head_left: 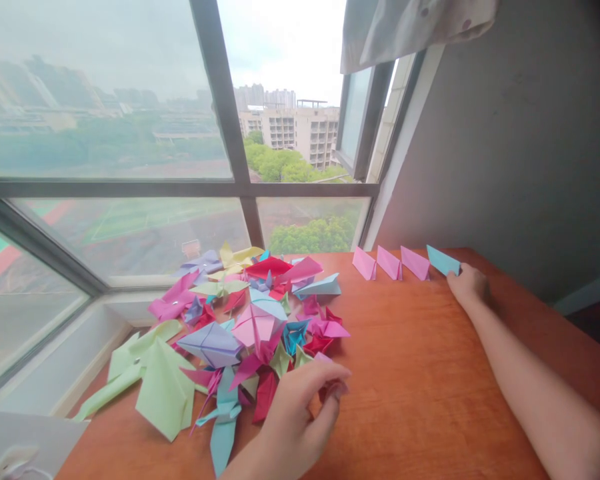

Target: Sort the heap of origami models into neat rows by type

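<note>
A light blue folded paper plane (pixel 443 261) stands at the right end of a row near the table's back edge. My right hand (pixel 470 285) is closed on its right end, with most of the fingers hidden. To its left stand three pink paper planes (pixel 365 264), spaced apart. My left hand (pixel 305 410) hovers at the near right side of a heap of folded paper pieces (pixel 260 320). Its fingers curl toward the thumb in a loose pinch; what lies between them, if anything, is not clear.
Green folded paper (pixel 165 383) and a blue paper figure (pixel 225 417) lie at the heap's near left. The brown wooden table (pixel 405 373) meets a window frame (pixel 245 190) at the back. A grey wall (pixel 505 153) rises on the right, and a cloth (pixel 410 30) hangs above.
</note>
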The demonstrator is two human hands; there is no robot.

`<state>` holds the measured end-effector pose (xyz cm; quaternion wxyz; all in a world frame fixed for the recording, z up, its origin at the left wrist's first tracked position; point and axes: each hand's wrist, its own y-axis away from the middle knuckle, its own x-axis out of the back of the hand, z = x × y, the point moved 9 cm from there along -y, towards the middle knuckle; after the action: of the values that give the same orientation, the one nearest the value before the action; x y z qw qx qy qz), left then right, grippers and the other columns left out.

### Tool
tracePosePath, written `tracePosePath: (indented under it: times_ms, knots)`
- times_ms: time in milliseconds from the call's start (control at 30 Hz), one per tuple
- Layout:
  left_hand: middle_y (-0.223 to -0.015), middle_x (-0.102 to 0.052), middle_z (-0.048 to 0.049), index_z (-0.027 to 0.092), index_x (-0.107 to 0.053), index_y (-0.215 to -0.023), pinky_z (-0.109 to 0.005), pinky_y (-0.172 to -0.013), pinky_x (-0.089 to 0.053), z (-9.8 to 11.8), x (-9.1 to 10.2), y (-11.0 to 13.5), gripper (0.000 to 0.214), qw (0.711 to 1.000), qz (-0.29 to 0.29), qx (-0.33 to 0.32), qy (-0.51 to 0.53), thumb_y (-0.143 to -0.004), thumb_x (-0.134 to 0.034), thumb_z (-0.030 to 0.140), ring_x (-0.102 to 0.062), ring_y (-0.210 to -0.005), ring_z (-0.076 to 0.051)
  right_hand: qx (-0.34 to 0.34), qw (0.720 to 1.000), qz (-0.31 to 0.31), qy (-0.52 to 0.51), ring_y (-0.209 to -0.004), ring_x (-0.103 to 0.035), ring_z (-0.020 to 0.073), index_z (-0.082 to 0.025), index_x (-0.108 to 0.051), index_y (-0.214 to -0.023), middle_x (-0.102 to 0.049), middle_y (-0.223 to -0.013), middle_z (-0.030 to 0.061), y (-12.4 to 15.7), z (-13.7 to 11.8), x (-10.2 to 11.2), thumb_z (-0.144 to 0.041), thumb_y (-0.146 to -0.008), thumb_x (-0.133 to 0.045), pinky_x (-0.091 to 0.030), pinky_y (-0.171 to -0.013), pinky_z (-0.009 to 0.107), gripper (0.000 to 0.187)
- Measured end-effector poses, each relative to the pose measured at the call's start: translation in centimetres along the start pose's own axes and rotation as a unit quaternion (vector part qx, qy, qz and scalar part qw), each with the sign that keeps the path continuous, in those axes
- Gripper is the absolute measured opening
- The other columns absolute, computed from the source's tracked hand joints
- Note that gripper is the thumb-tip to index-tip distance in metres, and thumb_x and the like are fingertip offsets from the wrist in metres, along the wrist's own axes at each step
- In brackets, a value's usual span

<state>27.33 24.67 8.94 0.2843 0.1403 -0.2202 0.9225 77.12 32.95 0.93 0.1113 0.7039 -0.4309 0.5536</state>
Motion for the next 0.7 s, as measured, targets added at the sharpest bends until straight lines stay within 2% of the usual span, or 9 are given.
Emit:
tracePosePath:
  times_ms: [167,367,533,700]
  knots:
    - [-0.083,-0.068,-0.0025,0.021,-0.062,-0.097,-0.024,-0.069,-0.047,0.2,-0.1,0.2,0.026,1.0,-0.002,-0.014,-0.022,-0.084,-0.048,0.005,-0.061,-0.074,-0.015,-0.017,0.998,-0.043,0.037,-0.092,-0.063,0.0326,-0.007,-0.07,-0.104,-0.068,-0.099,0.0242,-0.7,0.8,-2.0,-0.025,-0.08,-0.056,-0.043,-0.072,0.036,0.033]
    - [-0.084,-0.068,-0.0024,0.022,-0.062,-0.104,-0.023,-0.07,-0.047,0.6,-0.2,0.4,0.03,0.999,-0.007,-0.037,-0.033,-0.085,-0.048,0.003,-0.062,-0.075,-0.014,-0.027,0.998,-0.035,0.036,-0.091,-0.065,0.0334,-0.008,-0.07,-0.102,-0.069,-0.096,0.0215,-1.3,1.5,-2.5,-0.027,-0.079,-0.059,-0.044,-0.069,0.036,0.032]
    - [-0.084,-0.067,-0.0033,0.021,-0.061,-0.103,-0.024,-0.069,-0.046,0.4,-0.4,0.4,0.032,0.998,-0.015,-0.045,-0.046,-0.081,-0.048,0.002,-0.061,-0.075,-0.015,-0.028,1.0,-0.002,-0.004,-0.079,-0.063,0.0319,-0.011,-0.07,-0.094,-0.068,-0.085,0.0178,-1.4,1.9,-2.3,-0.028,-0.075,-0.062,-0.043,-0.063,0.036,0.026]
    - [-0.082,-0.065,-0.0045,0.02,-0.06,-0.101,-0.025,-0.068,-0.045,0.4,-0.4,0.2,0.026,0.998,-0.016,-0.041,-0.055,-0.084,-0.047,0.005,-0.059,-0.073,-0.016,0.01,0.989,0.1,-0.105,-0.086,-0.059,0.0287,-0.009,-0.066,-0.103,-0.067,-0.09,0.0182,-1.0,1.0,0.3,-0.025,-0.075,-0.063,-0.042,-0.074,0.038,0.032]
